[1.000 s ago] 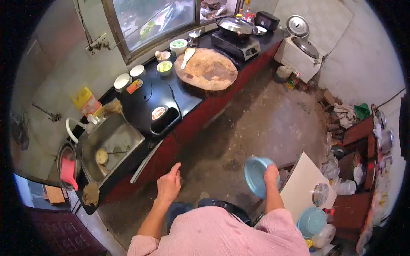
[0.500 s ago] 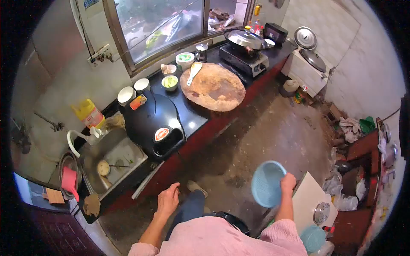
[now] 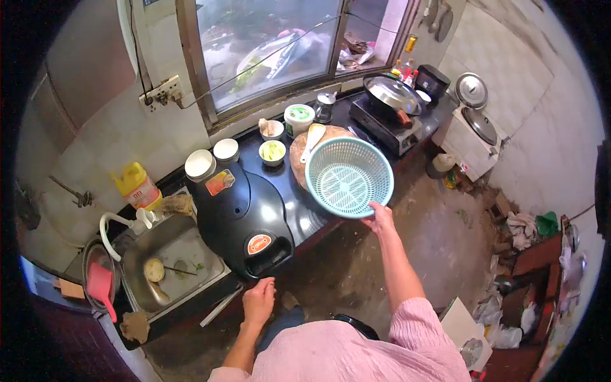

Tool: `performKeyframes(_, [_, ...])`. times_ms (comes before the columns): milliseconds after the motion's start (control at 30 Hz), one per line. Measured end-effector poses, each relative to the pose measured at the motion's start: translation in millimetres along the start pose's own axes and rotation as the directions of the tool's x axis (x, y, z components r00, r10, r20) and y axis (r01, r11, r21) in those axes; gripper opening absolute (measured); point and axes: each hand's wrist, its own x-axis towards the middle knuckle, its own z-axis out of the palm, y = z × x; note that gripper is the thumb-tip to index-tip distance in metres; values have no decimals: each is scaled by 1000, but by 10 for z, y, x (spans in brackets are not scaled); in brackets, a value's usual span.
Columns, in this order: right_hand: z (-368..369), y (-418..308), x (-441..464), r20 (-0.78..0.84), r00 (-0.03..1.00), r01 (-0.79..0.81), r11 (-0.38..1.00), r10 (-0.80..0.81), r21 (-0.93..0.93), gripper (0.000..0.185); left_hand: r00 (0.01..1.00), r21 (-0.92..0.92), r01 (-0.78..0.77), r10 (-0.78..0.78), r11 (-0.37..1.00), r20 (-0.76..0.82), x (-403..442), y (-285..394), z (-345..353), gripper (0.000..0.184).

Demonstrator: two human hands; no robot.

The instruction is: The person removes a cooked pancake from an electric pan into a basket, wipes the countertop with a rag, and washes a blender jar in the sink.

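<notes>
My right hand (image 3: 380, 219) is closed on the near rim of a light blue plastic colander (image 3: 317, 202). The colander has nothing in it and is held over the round wooden chopping board (image 3: 298, 156), hiding most of it. A white rice paddle (image 3: 312, 141) lies on the board's visible left part. My left hand (image 3: 259, 302), loosely curled and with nothing visible in it, is just below the front handle of a black lidded electric appliance (image 3: 245, 213) on the counter.
Left of the appliance is a metal sink (image 3: 172, 274) holding a ladle-like tool. Behind stand white bowls (image 3: 200, 165), a bowl of cut green vegetable (image 3: 272, 151) and a lidded tub (image 3: 299, 118). A covered wok (image 3: 391, 94) sits on the stove (image 3: 388, 130). A pale board-topped surface (image 3: 459, 325) is at lower right.
My right hand has carried the colander up and left from beside the pale surface to over the chopping board. My left hand has shifted slightly and curled more. The view has turned a little.
</notes>
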Motion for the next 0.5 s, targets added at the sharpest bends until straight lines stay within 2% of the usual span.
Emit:
performKeyframes(67, [165, 20, 253, 8, 999, -45, 999, 45, 20, 34, 995, -33, 70, -72, 997, -64, 47, -15, -142, 20])
performKeyframes(200, [268, 22, 517, 35, 995, -90, 995, 91, -40, 45, 957, -141, 233, -252, 962, -145, -32, -256, -353, 20])
performKeyframes(267, [306, -13, 457, 61, 995, -73, 996, 76, -57, 55, 934, -182, 272, -305, 945, -187, -77, -337, -419, 19])
performKeyframes(300, [324, -60, 360, 124, 984, -117, 988, 129, -100, 67, 931, -191, 265, -303, 945, -205, -93, -410, -424, 20])
performKeyframes(400, [450, 50, -183, 20, 996, -91, 996, 91, -17, 68, 893, -259, 255, -329, 932, -306, -138, -525, -433, 19])
performKeyframes(467, [291, 442, -174, 142, 975, -149, 979, 169, -141, 65, 855, -269, 316, -396, 910, -336, -178, -457, -463, 19])
performKeyframes(500, [332, 508, -230, 226, 950, -151, 950, 216, -275, 55, 833, -282, 329, -418, 901, -362, -189, -449, -466, 19])
